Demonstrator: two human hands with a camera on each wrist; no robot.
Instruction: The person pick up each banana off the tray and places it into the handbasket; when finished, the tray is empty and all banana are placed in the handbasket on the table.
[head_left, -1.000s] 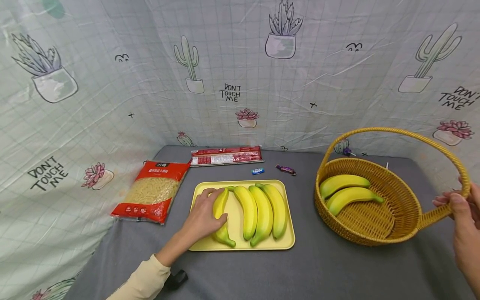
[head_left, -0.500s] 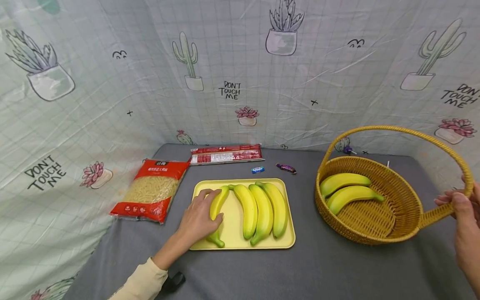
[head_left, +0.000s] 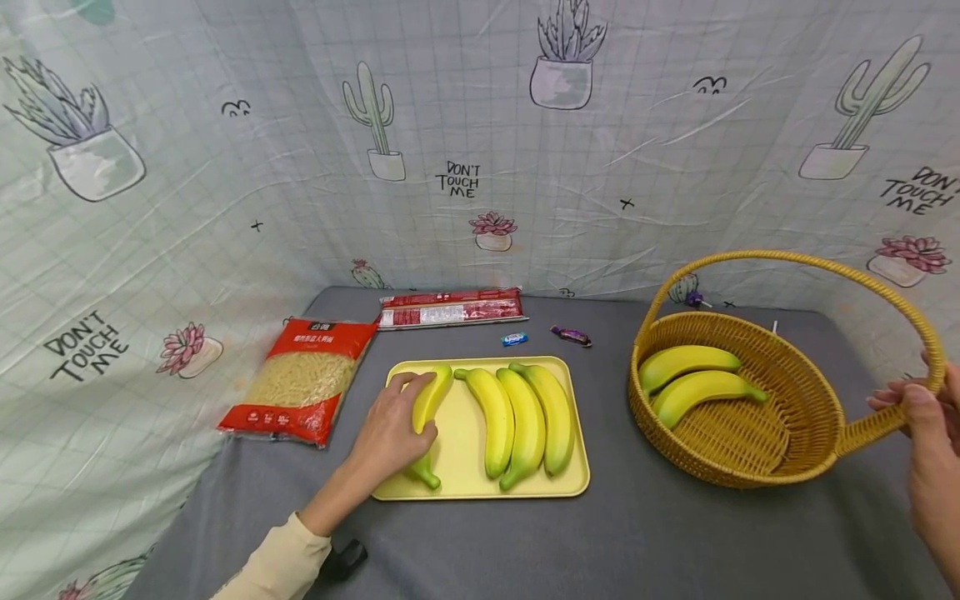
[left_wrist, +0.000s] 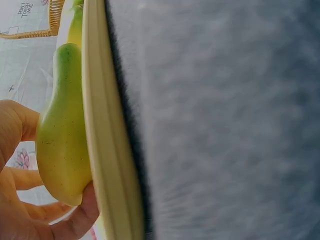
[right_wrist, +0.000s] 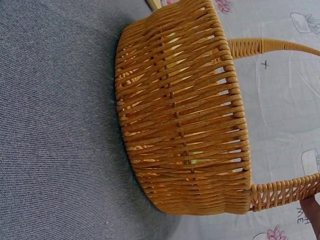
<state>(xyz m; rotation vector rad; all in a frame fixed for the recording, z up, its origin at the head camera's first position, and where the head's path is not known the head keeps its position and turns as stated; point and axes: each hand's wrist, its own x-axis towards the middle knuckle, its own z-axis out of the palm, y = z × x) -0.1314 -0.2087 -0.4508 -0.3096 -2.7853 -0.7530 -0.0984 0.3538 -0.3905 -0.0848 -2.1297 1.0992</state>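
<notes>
My left hand (head_left: 393, 425) grips the leftmost banana (head_left: 432, 400) on the pale yellow tray (head_left: 461, 467). In the left wrist view the thumb and fingers curl round that banana (left_wrist: 65, 135), just over the tray's rim (left_wrist: 107, 135). Three more bananas (head_left: 527, 429) lie side by side on the tray's right half. At the far right my right hand (head_left: 930, 454) holds the handle of the wicker basket (head_left: 742, 479). Two bananas (head_left: 693, 383) rest inside the basket, on its left side. The right wrist view mostly shows the basket's woven wall (right_wrist: 185, 115).
A red bag of pasta (head_left: 303, 383) lies left of the tray. Behind the tray are a long red packet (head_left: 453, 308), a blue-wrapped sweet (head_left: 515, 339) and a purple-wrapped sweet (head_left: 572, 336). A purple lollipop (head_left: 695, 298) is behind the basket. A patterned curtain (head_left: 480, 125) bounds the table.
My left hand has shifted left across the tray, and the banana it grips has moved left with it, away from the other three. My right hand and the basket stay in place.
</notes>
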